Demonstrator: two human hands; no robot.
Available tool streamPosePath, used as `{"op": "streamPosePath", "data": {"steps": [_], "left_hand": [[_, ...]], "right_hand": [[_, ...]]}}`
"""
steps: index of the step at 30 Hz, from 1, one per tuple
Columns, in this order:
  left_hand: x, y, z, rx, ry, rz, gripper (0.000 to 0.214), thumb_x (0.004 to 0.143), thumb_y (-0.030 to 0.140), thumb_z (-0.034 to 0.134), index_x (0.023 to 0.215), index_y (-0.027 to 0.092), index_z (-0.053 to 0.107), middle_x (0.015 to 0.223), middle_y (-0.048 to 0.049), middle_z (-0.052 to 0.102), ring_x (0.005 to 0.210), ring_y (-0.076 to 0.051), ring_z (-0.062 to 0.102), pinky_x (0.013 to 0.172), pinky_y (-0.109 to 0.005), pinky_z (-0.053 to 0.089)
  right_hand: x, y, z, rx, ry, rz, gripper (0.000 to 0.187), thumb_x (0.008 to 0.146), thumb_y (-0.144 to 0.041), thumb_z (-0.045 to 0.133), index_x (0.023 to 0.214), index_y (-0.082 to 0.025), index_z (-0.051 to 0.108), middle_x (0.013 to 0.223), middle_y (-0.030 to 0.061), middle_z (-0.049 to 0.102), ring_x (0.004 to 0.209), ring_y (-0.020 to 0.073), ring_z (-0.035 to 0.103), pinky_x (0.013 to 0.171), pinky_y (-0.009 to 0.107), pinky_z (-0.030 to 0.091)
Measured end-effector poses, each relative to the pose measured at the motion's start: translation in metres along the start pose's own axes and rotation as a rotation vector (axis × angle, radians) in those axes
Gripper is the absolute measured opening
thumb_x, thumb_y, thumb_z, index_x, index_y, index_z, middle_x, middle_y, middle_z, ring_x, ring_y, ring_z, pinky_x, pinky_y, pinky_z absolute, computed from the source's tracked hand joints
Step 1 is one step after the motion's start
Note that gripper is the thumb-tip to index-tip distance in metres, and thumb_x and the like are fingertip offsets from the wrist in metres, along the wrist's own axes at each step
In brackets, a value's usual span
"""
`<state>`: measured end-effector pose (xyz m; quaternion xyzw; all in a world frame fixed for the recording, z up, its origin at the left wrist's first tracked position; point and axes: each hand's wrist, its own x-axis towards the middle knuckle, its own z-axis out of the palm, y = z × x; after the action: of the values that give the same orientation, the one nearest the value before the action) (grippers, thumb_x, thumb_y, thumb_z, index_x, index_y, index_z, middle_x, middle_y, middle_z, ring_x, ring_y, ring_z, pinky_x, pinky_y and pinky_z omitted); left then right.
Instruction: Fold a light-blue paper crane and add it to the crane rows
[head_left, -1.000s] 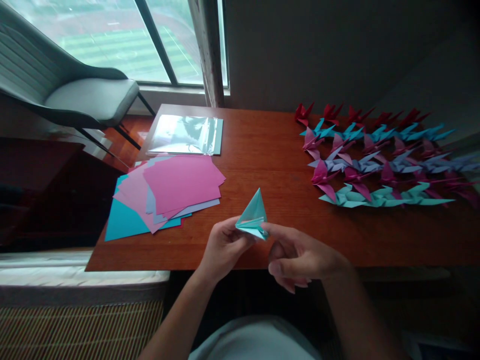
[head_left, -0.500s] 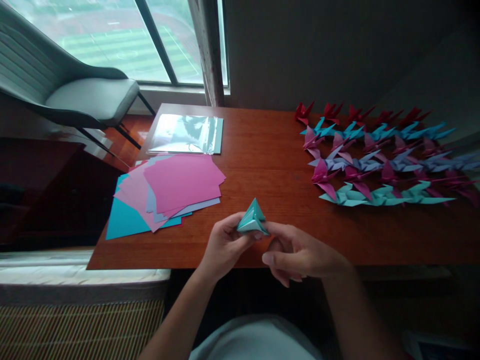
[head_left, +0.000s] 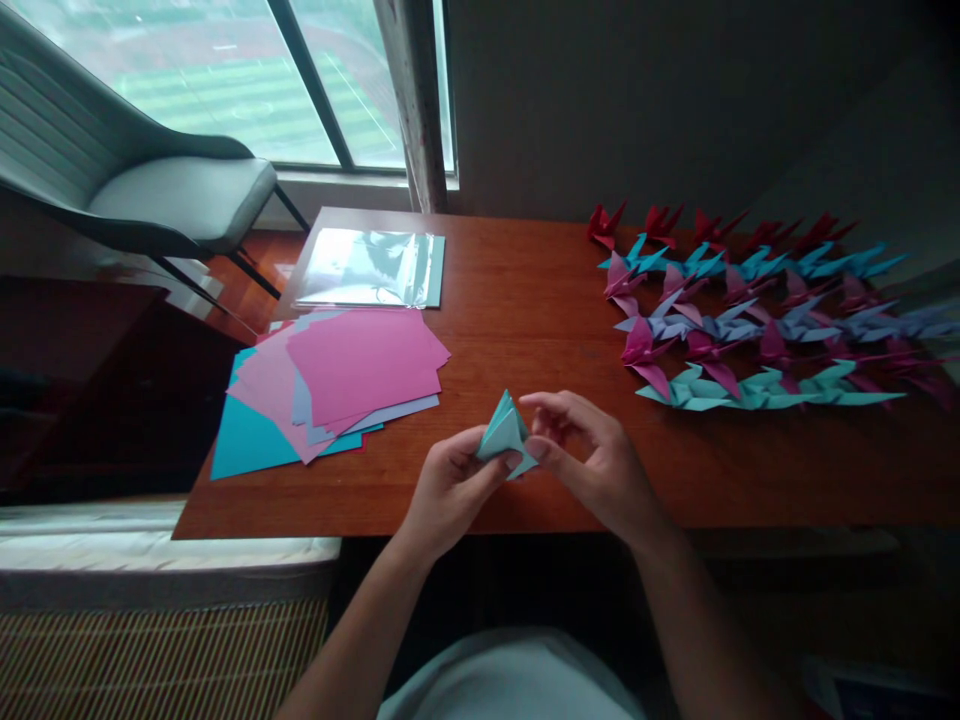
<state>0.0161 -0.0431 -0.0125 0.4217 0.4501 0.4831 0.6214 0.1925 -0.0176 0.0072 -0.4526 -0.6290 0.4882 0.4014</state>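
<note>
A partly folded piece of mint-green origami paper (head_left: pixel 504 428) is held above the front part of the table, its point facing up and away from me. My left hand (head_left: pixel 455 482) pinches its left and lower side, thumb in front, the other fingers mostly hidden behind. At the paper's right edge is my right hand (head_left: pixel 592 455), its thumb tip touching the fold. The index finger of that hand is raised and bent, apart from the thumb, close to the upper point.
Loose coloured paper sheets (head_left: pixel 367 365) lie fanned out at the left of the wooden table (head_left: pixel 525 300). Behind them is a clear plastic packet of paper (head_left: pixel 367 267). Rows of folded paper cranes (head_left: pixel 750 290) stand at the right. A chair (head_left: pixel 180 195) stands by the window.
My right hand has turned and risen, its index finger leaving the fold's right side. The folded paper now shows a flatter front face; my left hand keeps its grip.
</note>
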Motion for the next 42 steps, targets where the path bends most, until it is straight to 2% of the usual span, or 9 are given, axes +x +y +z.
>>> {"op": "streamPosePath", "data": {"steps": [5, 9, 12, 15, 20, 23, 30, 36, 42], "left_hand": [[0.000, -0.001, -0.001, 0.006, -0.061, -0.024, 0.023, 0.085, 0.035, 0.077, 0.081, 0.012, 0.074, 0.072, -0.0014, 0.069, 0.065, -0.012, 0.061, 0.064, -0.021, 0.051], [0.001, -0.001, -0.002, -0.013, -0.087, -0.066, 0.027, 0.085, 0.039, 0.076, 0.084, 0.012, 0.072, 0.074, -0.0030, 0.072, 0.066, -0.014, 0.065, 0.064, -0.022, 0.054], [0.001, 0.001, -0.001, -0.059, -0.089, -0.097, 0.028, 0.087, 0.041, 0.073, 0.087, 0.013, 0.071, 0.073, -0.0045, 0.074, 0.065, -0.016, 0.069, 0.062, -0.024, 0.056], [0.002, 0.000, 0.000, -0.070, -0.054, -0.091, 0.027, 0.088, 0.039, 0.074, 0.085, 0.013, 0.069, 0.067, -0.0035, 0.073, 0.061, -0.015, 0.070, 0.058, -0.021, 0.056], [0.002, -0.003, 0.000, -0.105, 0.013, -0.052, 0.026, 0.091, 0.038, 0.070, 0.086, 0.013, 0.070, 0.068, -0.0030, 0.073, 0.063, -0.015, 0.071, 0.056, -0.020, 0.054], [0.001, -0.003, 0.000, -0.105, 0.004, -0.041, 0.027, 0.094, 0.039, 0.066, 0.088, 0.013, 0.070, 0.069, -0.0037, 0.073, 0.065, -0.015, 0.071, 0.056, -0.020, 0.054], [0.003, -0.001, 0.002, -0.092, -0.008, -0.059, 0.023, 0.084, 0.034, 0.078, 0.085, 0.013, 0.068, 0.070, -0.0028, 0.074, 0.059, -0.012, 0.070, 0.054, -0.017, 0.052], [0.003, -0.002, 0.002, -0.138, -0.006, -0.051, 0.025, 0.079, 0.033, 0.083, 0.082, 0.013, 0.068, 0.067, -0.0012, 0.073, 0.058, -0.010, 0.069, 0.055, -0.015, 0.052], [0.004, 0.000, 0.006, -0.139, -0.035, -0.058, 0.022, 0.074, 0.027, 0.086, 0.081, 0.013, 0.072, 0.070, -0.0024, 0.075, 0.058, -0.010, 0.068, 0.056, -0.016, 0.053]], "right_hand": [[0.010, 0.004, 0.006, 0.057, -0.114, -0.138, 0.015, 0.091, -0.032, 0.070, 0.103, -0.023, 0.072, 0.111, 0.0053, 0.066, 0.108, 0.0200, 0.062, 0.096, 0.035, 0.048], [0.014, 0.004, 0.009, 0.090, -0.038, -0.111, 0.006, 0.089, -0.028, 0.072, 0.086, -0.022, 0.072, 0.095, 0.0016, 0.068, 0.093, 0.0164, 0.063, 0.087, 0.030, 0.049], [0.017, 0.005, 0.012, 0.167, 0.085, -0.052, 0.016, 0.091, -0.028, 0.070, 0.077, -0.022, 0.069, 0.083, -0.0008, 0.064, 0.082, 0.0139, 0.061, 0.075, 0.026, 0.048], [0.016, 0.007, 0.015, 0.245, 0.110, 0.000, 0.015, 0.092, -0.032, 0.069, 0.081, -0.022, 0.069, 0.083, -0.0010, 0.064, 0.078, 0.0133, 0.060, 0.069, 0.025, 0.047], [0.009, 0.010, 0.012, 0.193, -0.031, 0.081, 0.016, 0.088, -0.036, 0.073, 0.096, -0.022, 0.070, 0.088, 0.0011, 0.067, 0.081, 0.0160, 0.062, 0.074, 0.028, 0.051], [0.005, 0.012, 0.008, 0.141, -0.075, 0.124, 0.019, 0.088, -0.038, 0.073, 0.091, -0.020, 0.069, 0.083, 0.0022, 0.068, 0.076, 0.0168, 0.063, 0.071, 0.029, 0.052], [0.003, 0.012, 0.011, 0.051, 0.016, 0.067, 0.017, 0.089, -0.035, 0.071, 0.081, -0.020, 0.068, 0.075, 0.0001, 0.066, 0.067, 0.0139, 0.060, 0.064, 0.026, 0.048], [0.003, 0.009, 0.008, 0.183, -0.122, 0.113, 0.014, 0.089, -0.036, 0.072, 0.090, -0.022, 0.068, 0.080, -0.0002, 0.071, 0.073, 0.0153, 0.065, 0.066, 0.027, 0.050], [0.003, 0.009, 0.005, 0.084, -0.075, 0.061, 0.016, 0.089, -0.034, 0.072, 0.081, -0.021, 0.066, 0.072, -0.0019, 0.065, 0.066, 0.0133, 0.059, 0.061, 0.027, 0.044]]}}
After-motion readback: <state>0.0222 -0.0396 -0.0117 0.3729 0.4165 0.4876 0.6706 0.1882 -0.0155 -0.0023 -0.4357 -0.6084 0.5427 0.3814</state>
